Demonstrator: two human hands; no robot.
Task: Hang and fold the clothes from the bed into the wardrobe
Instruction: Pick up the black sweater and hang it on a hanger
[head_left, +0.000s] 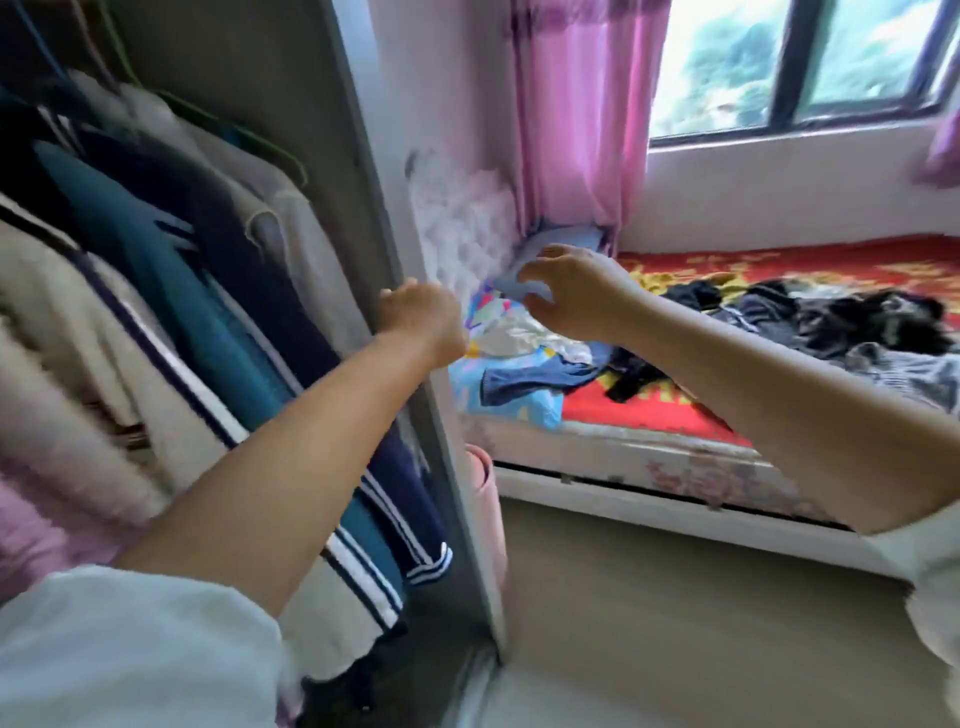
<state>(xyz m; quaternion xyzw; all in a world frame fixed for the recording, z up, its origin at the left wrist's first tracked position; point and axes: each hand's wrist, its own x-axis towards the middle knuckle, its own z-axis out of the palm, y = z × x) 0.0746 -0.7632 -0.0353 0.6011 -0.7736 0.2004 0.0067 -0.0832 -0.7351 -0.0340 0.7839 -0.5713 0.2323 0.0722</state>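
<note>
The single head camera is looking forward and down from close behind both forearms, taking in the wardrobe (218, 291) at nine o'clock and the bed (675, 415) at two o'clock.

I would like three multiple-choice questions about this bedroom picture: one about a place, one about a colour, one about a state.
1. Where does the pile of dark clothes lie?
A. on the bed
B. on the floor
C. on the window sill

2. What colour is the curtain?
A. green
B. pink
C. brown

3. What is the state of the right hand?
A. it grips a hanger
B. it is open and holds nothing
C. it rests flat on the floor

Answers:
1 A, the clothes lie on the red bed cover.
2 B, pink cloth hangs beside the window.
3 B, its fingers are spread in the air above the bed.
</note>
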